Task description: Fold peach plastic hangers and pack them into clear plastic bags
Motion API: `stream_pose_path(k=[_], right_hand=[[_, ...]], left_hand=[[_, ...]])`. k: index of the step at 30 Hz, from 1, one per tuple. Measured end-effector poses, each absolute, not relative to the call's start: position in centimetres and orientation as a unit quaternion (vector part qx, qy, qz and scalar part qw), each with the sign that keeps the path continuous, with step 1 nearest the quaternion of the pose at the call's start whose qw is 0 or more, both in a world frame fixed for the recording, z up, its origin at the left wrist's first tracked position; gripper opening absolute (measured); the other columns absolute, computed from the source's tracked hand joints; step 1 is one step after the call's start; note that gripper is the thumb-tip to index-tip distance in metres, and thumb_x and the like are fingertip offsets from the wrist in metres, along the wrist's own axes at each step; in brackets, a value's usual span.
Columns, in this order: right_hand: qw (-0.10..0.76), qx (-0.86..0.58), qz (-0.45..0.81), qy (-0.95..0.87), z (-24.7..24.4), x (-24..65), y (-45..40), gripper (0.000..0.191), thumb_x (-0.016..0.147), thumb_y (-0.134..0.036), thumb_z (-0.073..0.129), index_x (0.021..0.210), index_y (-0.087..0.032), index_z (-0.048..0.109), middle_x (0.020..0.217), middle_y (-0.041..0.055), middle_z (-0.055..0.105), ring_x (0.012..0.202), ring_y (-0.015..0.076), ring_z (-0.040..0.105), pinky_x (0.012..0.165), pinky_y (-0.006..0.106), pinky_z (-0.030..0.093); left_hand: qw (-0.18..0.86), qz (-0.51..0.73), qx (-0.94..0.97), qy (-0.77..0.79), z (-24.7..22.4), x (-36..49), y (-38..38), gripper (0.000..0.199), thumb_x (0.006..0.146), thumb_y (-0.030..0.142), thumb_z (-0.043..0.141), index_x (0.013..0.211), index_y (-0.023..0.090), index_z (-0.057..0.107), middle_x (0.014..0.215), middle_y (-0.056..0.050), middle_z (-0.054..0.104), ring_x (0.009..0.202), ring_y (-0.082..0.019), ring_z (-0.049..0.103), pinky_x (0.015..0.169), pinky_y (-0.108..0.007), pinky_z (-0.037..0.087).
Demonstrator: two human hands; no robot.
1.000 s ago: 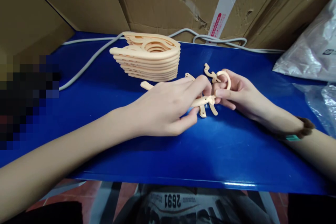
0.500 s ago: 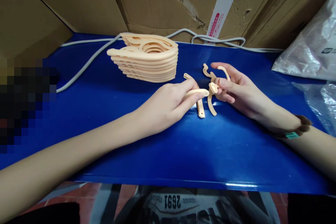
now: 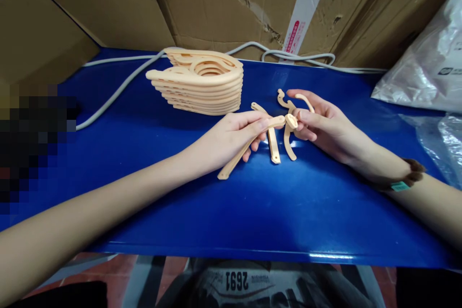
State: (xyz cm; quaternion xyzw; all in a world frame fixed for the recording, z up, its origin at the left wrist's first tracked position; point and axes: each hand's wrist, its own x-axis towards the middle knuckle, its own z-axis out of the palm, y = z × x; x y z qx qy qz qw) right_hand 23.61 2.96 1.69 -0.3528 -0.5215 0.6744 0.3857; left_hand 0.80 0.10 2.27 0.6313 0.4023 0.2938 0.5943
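Note:
Between thumb and fingers, my left hand (image 3: 240, 132) pinches a long beige bent arm piece (image 3: 235, 162), whose upper end meets the piece in my right hand. My right hand (image 3: 323, 118) is closed on a beige curved hook piece (image 3: 291, 121), its hook curling up by the fingers. Under the hands on the blue table lie another beige arm piece (image 3: 274, 147) and a beige hook piece (image 3: 289, 147). A neat stack of beige folded hanger-like parts (image 3: 205, 82) stands behind my left hand.
A white cable (image 3: 119, 91) runs along the back of the blue table (image 3: 202, 221). Cardboard boxes (image 3: 216, 5) stand behind it. Clear plastic bags (image 3: 422, 67) sit at the right, and a pixelated dark area is at the left.
The arm piece in my left hand has turned, so its long end now points down and left, and its upper end has come against the hook piece. My right hand has barely moved.

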Motion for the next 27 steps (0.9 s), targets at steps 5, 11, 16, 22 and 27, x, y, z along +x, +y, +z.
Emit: stream_pose_path(k=[5, 11, 16, 22, 27], right_hand=[[0.394, -0.358, 0.674, -0.512, 1.69, 23.56, 2.98, 0.051, 0.078, -0.030, 0.090, 0.121, -0.022, 0.063, 0.072, -0.0075, 0.062, 0.052, 0.0046, 0.045, 0.050, 0.021, 0.037], [0.397, -0.357, 0.674, -0.510, 1.70, 23.55, 2.95, 0.050, 0.078, -0.029, 0.089, 0.120, -0.022, 0.063, 0.073, -0.0074, 0.062, 0.053, 0.0046, 0.046, 0.051, 0.021, 0.038], [0.389, -0.353, 0.679, -0.513, 1.60, 23.59, 2.99, 0.052, 0.078, -0.028, 0.089, 0.122, -0.022, 0.062, 0.073, -0.0075, 0.065, 0.052, 0.0041, 0.049, 0.050, 0.020, 0.039], [0.385, -0.343, 0.674, -0.530, 1.26, 23.57, 3.11, 0.053, 0.077, -0.027, 0.090, 0.122, -0.022, 0.062, 0.071, -0.0085, 0.065, 0.053, 0.0045, 0.053, 0.048, 0.019, 0.037], [0.388, -0.336, 0.672, -0.534, 1.26, 23.54, 3.02, 0.050, 0.079, -0.026, 0.089, 0.121, -0.021, 0.063, 0.072, -0.0083, 0.065, 0.053, 0.0042, 0.053, 0.049, 0.019, 0.039]], left_hand=[[0.516, 0.321, 0.690, 0.394, 1.67, 0.51, -0.15, 0.018, 0.106, 0.034, 0.048, 0.110, 0.018, 0.057, 0.078, 0.003, 0.054, 0.059, -0.009, 0.045, 0.050, -0.021, 0.037], [0.428, 0.318, 0.771, 0.348, 2.11, 0.15, -0.49, 0.019, 0.108, 0.031, 0.048, 0.095, 0.019, 0.054, 0.090, 0.002, 0.065, 0.079, -0.010, 0.058, 0.073, -0.023, 0.043], [0.387, 0.259, 0.814, 0.346, 2.41, 0.01, -0.42, 0.026, 0.107, 0.025, 0.044, 0.088, 0.018, 0.059, 0.085, 0.002, 0.064, 0.078, -0.011, 0.056, 0.073, -0.024, 0.039], [0.423, 0.267, 0.787, 0.362, 2.27, 0.07, -0.63, 0.032, 0.109, 0.029, 0.040, 0.083, 0.018, 0.056, 0.071, 0.006, 0.058, 0.064, -0.009, 0.052, 0.066, -0.023, 0.037], [0.401, 0.293, 0.782, 0.378, 2.11, -0.02, -0.70, 0.033, 0.110, 0.038, 0.039, 0.092, 0.019, 0.058, 0.066, 0.007, 0.054, 0.061, -0.009, 0.049, 0.064, -0.023, 0.036]])
